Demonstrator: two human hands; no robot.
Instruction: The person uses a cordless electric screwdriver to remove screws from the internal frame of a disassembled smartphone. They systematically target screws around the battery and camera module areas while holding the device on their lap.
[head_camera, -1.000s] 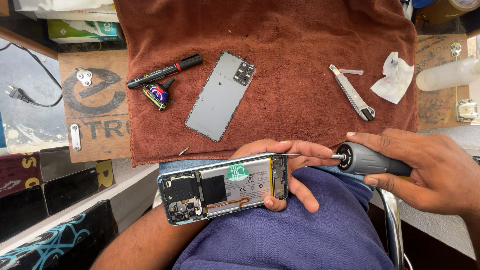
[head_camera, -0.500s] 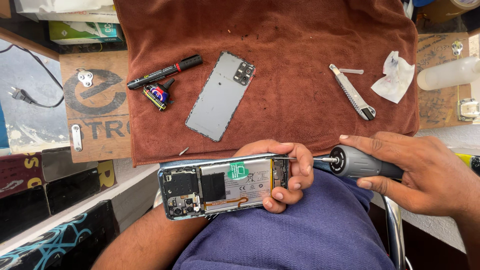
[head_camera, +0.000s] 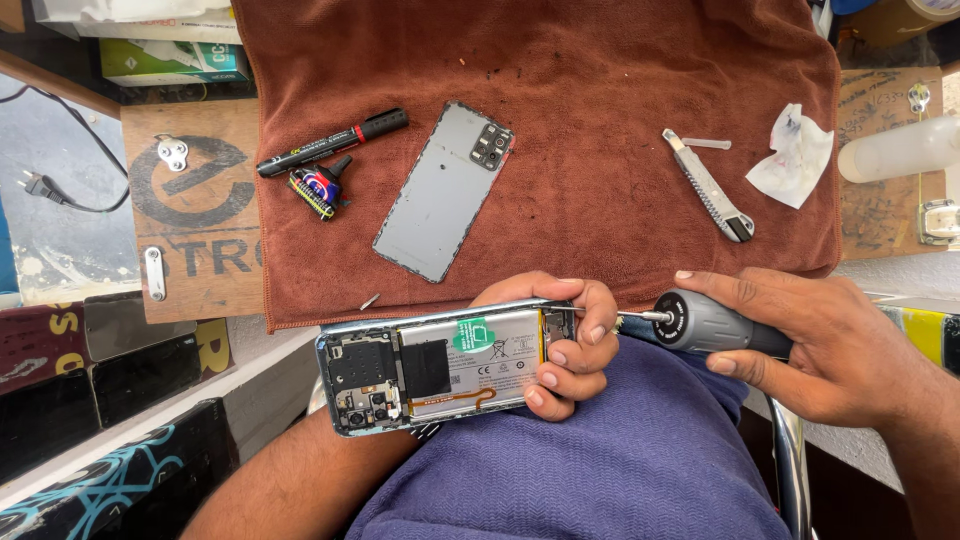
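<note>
opened phone (head_camera: 440, 368) gripped at its right end by left hand (head_camera: 560, 340); grey screwdriver (head_camera: 705, 324) held in right hand (head_camera: 820, 345), tip at the phone's right end. on brown towel (head_camera: 600, 80): grey back cover (head_camera: 445, 190), black marker (head_camera: 332, 142), utility knife (head_camera: 708, 185), crumpled tissue (head_camera: 790, 155).

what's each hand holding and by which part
The left hand grips the opened phone around its lower end. The right hand holds the screwdriver by its grey handle, tip at the phone's edge.
</note>
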